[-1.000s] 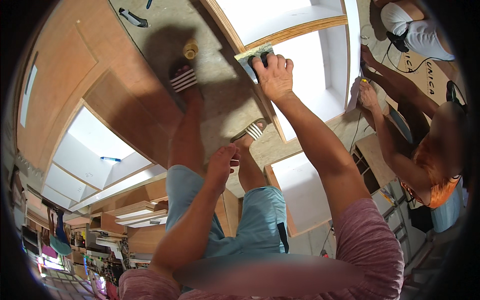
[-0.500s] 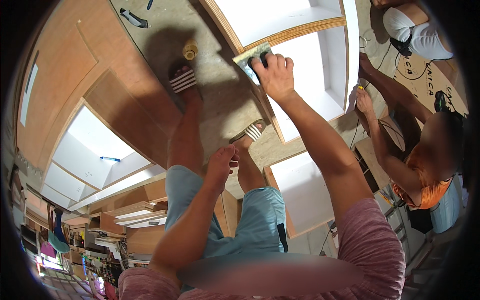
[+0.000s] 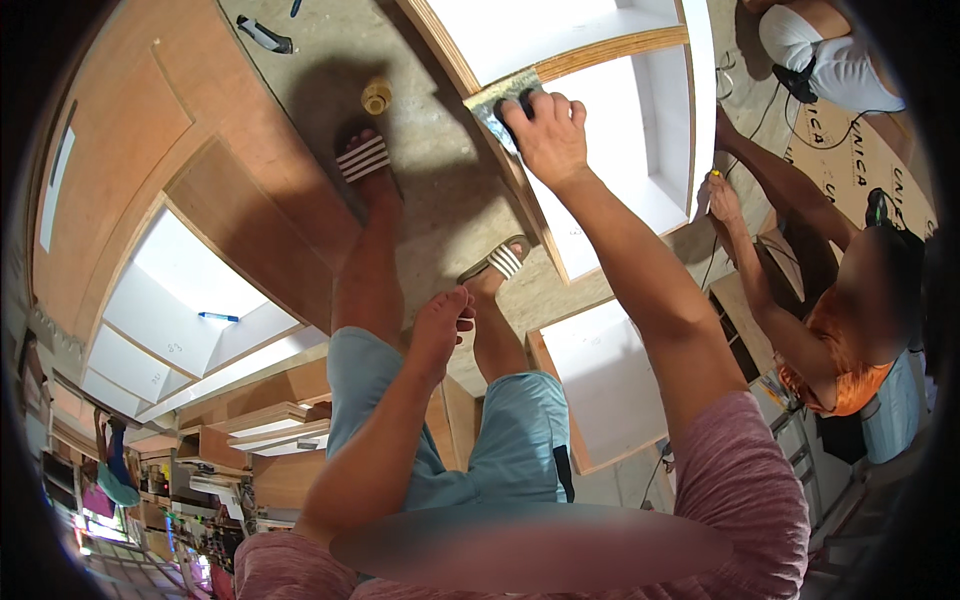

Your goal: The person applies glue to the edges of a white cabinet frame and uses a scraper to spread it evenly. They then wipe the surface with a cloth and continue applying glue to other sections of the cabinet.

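Observation:
My right hand (image 3: pixel 553 138) reaches far forward. It is closed on a flat, mottled grey-green plate with black parts (image 3: pixel 493 100) under the fingers; its exact kind I cannot tell. The plate rests on the wooden front edge of a white-lined cabinet (image 3: pixel 600 120), where a divider (image 3: pixel 620 52) meets the side panel. My left hand (image 3: pixel 443 325) hangs in the air above my knees, its fingers curled in, with nothing visible in it.
To the left stands a brown wooden cabinet (image 3: pixel 100 150), a blue pen (image 3: pixel 219 317) lying in its white compartment. A jar (image 3: pixel 376 97) and a cutter-like tool (image 3: pixel 264 35) lie on the floor. Nearby is a white-faced box (image 3: pixel 605 385). A person in orange (image 3: pixel 845 355) works at right.
My right hand and the plate have shifted slightly away from me along the cabinet's edge. The left hand has hardly moved.

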A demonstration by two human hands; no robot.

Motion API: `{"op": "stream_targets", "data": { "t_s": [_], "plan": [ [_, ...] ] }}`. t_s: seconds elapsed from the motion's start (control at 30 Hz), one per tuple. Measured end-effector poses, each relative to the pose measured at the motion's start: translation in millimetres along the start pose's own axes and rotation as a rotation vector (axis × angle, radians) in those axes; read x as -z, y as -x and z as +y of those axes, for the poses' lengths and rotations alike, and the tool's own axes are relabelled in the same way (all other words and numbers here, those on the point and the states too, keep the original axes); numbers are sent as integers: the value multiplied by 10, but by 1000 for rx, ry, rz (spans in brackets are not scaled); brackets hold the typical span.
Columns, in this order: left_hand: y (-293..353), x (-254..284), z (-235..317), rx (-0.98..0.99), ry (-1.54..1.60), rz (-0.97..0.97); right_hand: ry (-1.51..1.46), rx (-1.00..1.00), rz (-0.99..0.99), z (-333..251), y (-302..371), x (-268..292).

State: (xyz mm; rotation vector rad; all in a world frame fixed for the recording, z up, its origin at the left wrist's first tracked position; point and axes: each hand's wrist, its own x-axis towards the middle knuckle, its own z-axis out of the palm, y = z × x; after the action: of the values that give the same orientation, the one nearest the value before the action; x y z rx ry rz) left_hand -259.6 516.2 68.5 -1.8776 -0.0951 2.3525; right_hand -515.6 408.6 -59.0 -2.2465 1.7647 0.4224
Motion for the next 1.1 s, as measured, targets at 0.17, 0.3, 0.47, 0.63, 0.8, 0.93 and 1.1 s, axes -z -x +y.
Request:
{"op": "stream_targets", "data": {
  "t_s": [0.17, 0.3, 0.47, 0.63, 0.8, 0.93, 1.1],
  "plan": [
    [12, -14, 24, 10, -5, 18, -15, 31, -140, -101, 216, -54],
    [-36, -17, -56, 12, -5, 8, -43, 37, 7, -146, 305, 74],
    [-23, -21, -92, 14, -1, 23, 3, 18, -60, -131, -26, 59],
    [-146, 71, -212, -5, 68, -66, -127, 43, -123, -331, 483, 36],
    [2, 5, 24, -161, 497, -214, -609, -233, 17, -426, 1067, 345],
    [90, 69, 170, -178, 772, -371, -1548, -743, 115, -462, 1329, 804],
    [181, 22, 219, -200, 853, -511, -1796, -799, 241, -403, 1633, 1066]
  ]
}}
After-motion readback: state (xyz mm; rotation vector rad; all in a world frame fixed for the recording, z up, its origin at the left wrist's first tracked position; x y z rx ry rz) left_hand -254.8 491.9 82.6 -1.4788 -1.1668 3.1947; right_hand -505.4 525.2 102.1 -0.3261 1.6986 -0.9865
